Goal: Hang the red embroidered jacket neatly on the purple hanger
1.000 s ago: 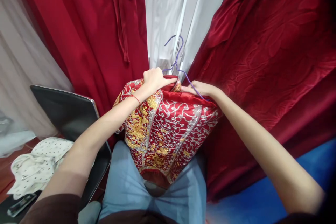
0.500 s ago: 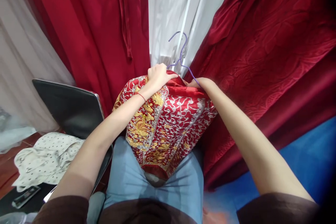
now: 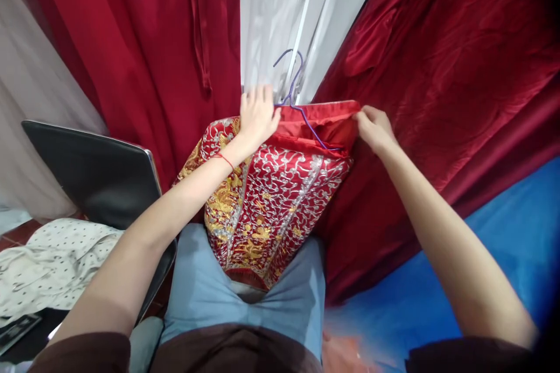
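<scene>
A red skirt [image 3: 280, 198], embroidered in silver and gold, hangs in front of my legs with its top edge held up. My left hand [image 3: 258, 116] is closed over the left part of that edge, close to the hanger's neck. At the far right corner of the waistband, my right hand [image 3: 375, 128] pinches the cloth and pulls it outward, so the plain red lining shows. A purple wire hanger [image 3: 311, 128] sits inside the opening, its hook standing free above. The fingertips of my left hand are partly blurred.
Red curtains [image 3: 144, 29] hang on the left, and more red cloth [image 3: 437, 70] on the right. A black chair [image 3: 91, 172] stands at the left, with a white dotted cloth [image 3: 56, 256] near it. A blue surface [image 3: 494, 262] lies at the lower right.
My right hand has come out from beside the hanger, moving right and up, and has drawn out the waistband corner. My left hand stays on the edge; the view has shifted slightly.
</scene>
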